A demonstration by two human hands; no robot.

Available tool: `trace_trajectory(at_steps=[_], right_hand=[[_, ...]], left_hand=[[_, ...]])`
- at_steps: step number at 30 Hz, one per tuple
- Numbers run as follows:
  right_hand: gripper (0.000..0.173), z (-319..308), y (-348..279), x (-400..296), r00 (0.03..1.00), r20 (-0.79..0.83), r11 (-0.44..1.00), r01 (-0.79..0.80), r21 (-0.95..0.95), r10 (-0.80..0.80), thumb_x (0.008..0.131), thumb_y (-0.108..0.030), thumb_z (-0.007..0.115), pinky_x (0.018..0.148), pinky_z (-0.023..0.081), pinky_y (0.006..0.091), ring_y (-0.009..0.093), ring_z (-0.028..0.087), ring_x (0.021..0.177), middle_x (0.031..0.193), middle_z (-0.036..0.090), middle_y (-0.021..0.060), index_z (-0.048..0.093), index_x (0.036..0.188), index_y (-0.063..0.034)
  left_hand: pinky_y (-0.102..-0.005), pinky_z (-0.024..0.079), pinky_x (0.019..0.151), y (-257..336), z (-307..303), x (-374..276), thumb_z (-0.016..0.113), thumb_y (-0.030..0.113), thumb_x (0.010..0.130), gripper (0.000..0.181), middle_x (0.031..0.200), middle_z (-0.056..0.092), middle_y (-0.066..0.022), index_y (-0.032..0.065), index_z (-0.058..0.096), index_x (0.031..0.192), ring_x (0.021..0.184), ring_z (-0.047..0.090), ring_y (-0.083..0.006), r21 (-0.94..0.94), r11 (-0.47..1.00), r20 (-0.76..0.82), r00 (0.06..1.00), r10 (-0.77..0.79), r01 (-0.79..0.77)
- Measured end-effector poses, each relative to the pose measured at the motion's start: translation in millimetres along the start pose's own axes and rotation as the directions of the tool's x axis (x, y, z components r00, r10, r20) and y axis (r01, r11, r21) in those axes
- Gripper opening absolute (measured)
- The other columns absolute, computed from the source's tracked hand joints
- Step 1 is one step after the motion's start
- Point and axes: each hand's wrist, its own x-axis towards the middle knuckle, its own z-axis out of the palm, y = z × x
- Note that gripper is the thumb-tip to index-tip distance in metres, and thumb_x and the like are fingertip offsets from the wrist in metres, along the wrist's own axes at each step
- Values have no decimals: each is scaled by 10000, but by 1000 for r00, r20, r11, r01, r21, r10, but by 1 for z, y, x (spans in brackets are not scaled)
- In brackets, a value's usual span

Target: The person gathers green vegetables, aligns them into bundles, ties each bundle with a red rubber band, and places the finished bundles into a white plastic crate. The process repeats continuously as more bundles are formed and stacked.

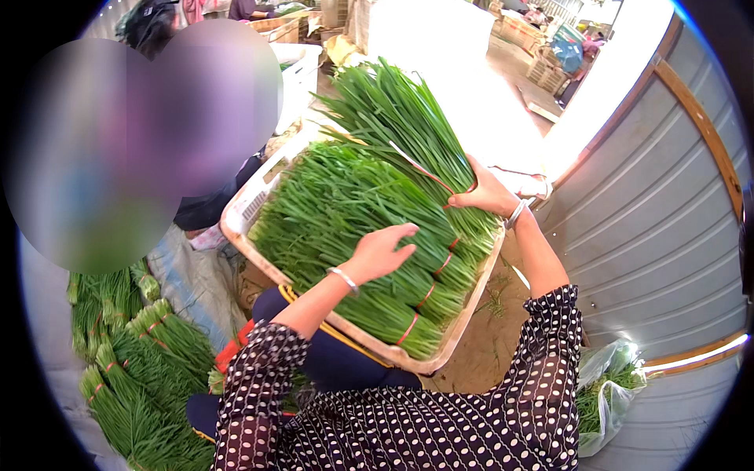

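Observation:
My right hand (484, 189) grips a bundle of long green leaves, which look like garlic chives (406, 118), near its pale stem end. A red tie runs along this bundle, and its leaf tips point away from me over the crate's far side. Below it, a plastic crate (389, 356) is filled with more tied bundles (377, 294), their stems towards the right rim and red bands around them. My left hand (386, 250) hovers over or rests lightly on these leaves, blurred, with thumb and fingers apart and nothing between them.
More tied bundles (153, 377) lie on sheeting at the left. A clear plastic bag (612, 388) of green scraps leans by the corrugated metal wall (648, 206). Beyond the crate at left, a person is largely blurred out. Another white crate (303, 76) stands behind.

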Motion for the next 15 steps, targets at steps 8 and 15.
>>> trace_trajectory(at_steps=[8,15], right_hand=[[1029,-32,72,4,983,-161,981,-111,-161,85,581,-223,771,990,380,328,266,496,1149,1258,486,205,233,1424,18],[1087,-22,117,12,972,-208,832,-202,-516,107,571,-273,739,912,428,404,390,536,1065,1139,525,281,153,1430,42]], left_hand=[[-473,345,1016,-38,112,130,523,327,889,441,1236,546,-143,6,541,1191,1173,499,-282,533,792,139,954,266,-298],[-430,398,922,-41,143,157,489,411,884,432,829,665,-147,15,659,906,839,624,-285,436,870,289,951,107,-230]])
